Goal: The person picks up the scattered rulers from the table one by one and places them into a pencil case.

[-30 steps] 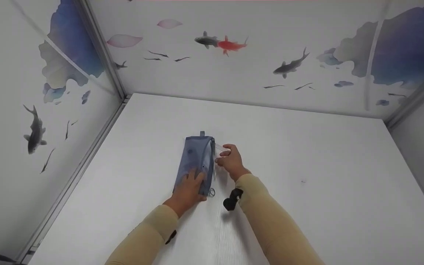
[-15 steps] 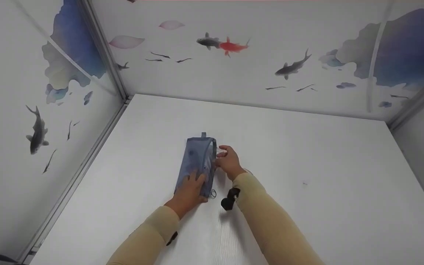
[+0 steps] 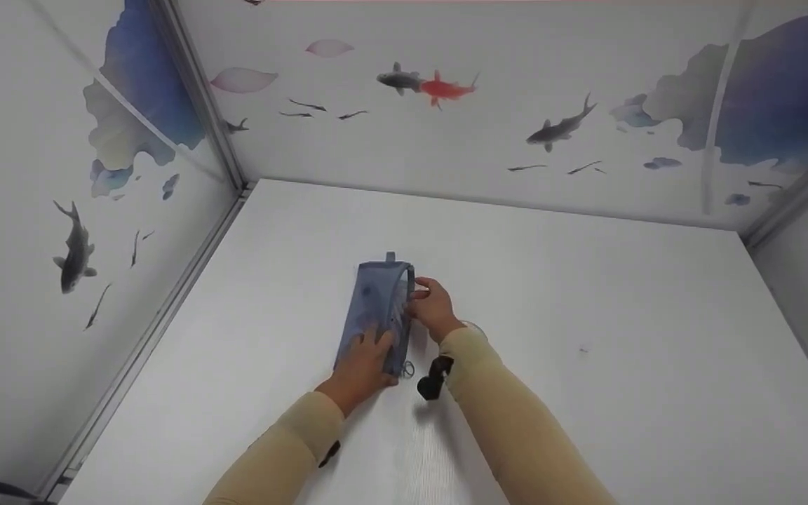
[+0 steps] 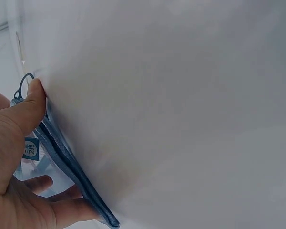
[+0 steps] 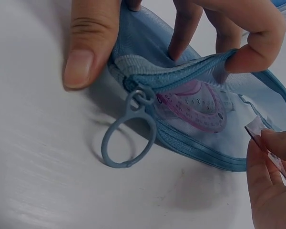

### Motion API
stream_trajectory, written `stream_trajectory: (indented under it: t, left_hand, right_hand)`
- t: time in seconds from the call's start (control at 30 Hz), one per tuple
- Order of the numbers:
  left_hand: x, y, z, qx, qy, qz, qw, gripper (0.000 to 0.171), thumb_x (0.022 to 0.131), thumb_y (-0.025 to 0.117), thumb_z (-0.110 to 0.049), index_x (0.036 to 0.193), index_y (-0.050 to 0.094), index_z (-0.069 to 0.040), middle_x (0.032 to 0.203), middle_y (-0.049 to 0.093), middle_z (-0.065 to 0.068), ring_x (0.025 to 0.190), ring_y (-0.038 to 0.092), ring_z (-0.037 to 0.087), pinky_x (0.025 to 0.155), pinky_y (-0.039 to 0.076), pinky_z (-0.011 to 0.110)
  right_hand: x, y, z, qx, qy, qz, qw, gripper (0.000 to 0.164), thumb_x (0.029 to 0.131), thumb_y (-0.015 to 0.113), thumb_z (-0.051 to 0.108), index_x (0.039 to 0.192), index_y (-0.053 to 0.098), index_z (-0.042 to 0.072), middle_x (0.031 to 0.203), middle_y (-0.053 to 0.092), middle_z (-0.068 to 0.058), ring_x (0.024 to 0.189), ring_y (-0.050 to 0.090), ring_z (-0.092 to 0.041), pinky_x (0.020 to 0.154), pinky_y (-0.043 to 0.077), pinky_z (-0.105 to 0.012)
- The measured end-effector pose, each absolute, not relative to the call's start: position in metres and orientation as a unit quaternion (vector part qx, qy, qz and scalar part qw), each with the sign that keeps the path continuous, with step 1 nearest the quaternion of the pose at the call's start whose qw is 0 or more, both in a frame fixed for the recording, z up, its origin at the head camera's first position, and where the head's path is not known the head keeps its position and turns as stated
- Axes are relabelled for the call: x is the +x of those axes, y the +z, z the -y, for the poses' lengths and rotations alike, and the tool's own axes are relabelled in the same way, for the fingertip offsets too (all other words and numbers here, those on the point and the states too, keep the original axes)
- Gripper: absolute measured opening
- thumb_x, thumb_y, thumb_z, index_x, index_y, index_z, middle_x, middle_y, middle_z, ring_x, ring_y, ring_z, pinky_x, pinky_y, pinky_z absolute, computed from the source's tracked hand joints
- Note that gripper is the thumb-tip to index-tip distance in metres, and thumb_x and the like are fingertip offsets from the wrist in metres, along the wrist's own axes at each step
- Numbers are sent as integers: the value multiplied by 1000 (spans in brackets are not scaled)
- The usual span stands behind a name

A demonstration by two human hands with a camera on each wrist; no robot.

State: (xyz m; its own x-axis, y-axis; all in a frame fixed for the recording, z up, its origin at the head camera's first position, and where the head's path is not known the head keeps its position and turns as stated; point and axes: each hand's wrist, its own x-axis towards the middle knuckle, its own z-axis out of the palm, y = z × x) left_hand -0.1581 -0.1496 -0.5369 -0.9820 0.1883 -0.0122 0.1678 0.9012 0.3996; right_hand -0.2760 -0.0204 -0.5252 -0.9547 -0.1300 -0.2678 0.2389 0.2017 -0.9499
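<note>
A blue see-through mesh pencil case (image 3: pixel 376 298) lies on the white table, its zip open along the right side. A pink protractor (image 5: pixel 195 109) shows inside it, in the right wrist view. A ring pull (image 5: pixel 128 143) hangs from the zip's near end. My left hand (image 3: pixel 358 365) holds the near part of the case; in the right wrist view its thumb is at the end and a finger bends over the zip edge. My right hand (image 3: pixel 434 308) pinches a thin clear plastic piece (image 5: pixel 257 130) at the opening. Whether it is a ruler cannot be told.
The white table (image 3: pixel 572 280) reaches back to walls painted with fish. A small pale scrap or mark (image 3: pixel 583 348) is on the table to the right. Behind my right wrist shows a pale curved edge (image 3: pixel 475 328), mostly hidden.
My right hand has moved slightly left, up to the case's opening, with the clear piece; less of that piece shows in the head view. The left hand stays on the case.
</note>
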Motion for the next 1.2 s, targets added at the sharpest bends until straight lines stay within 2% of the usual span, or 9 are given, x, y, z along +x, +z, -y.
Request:
stream_trajectory:
  t: [0.3, 0.53, 0.83, 1.2]
  left_hand:
    - [-159, -536, 148, 84, 206, -974, 43, 61, 77, 83, -26, 122, 43, -11, 140, 35, 24, 119, 44, 47, 82, 50, 55]
    - [-161, -534, 147, 87, 201, -974, 59, 61, 79, 81, -28, 122, 41, -11, 143, 32, 24, 121, 41, 48, 75, 52, 53]
    - [-160, -535, 148, 74, 198, -976, 58, 63, 79, 81, -29, 125, 41, -13, 143, 33, 23, 122, 42, 46, 80, 48, 62]
    - [-159, -535, 149, 78, 212, -973, 51, 64, 79, 81, -28, 127, 40, -16, 142, 33, 22, 121, 42, 47, 79, 47, 62]
  right_hand:
    - [-274, -523, 26, 29, -634, -759, 143, 60, 82, 56, -13, 139, 43, -2, 112, 59, -18, 92, 60, -23, 75, 51, -32]
    - [-273, -523, 31, 20, -634, -759, 146, 60, 84, 56, -14, 140, 41, -2, 115, 59, -20, 99, 61, -27, 82, 52, -34]
    - [-271, -522, 36, 5, -625, -766, 148, 60, 83, 51, -14, 140, 41, -2, 119, 59, -19, 102, 58, -27, 77, 52, -33]
    - [-270, -524, 38, -13, -612, -774, 158, 60, 83, 46, -14, 141, 40, -3, 125, 57, -21, 104, 58, -27, 75, 51, -31]
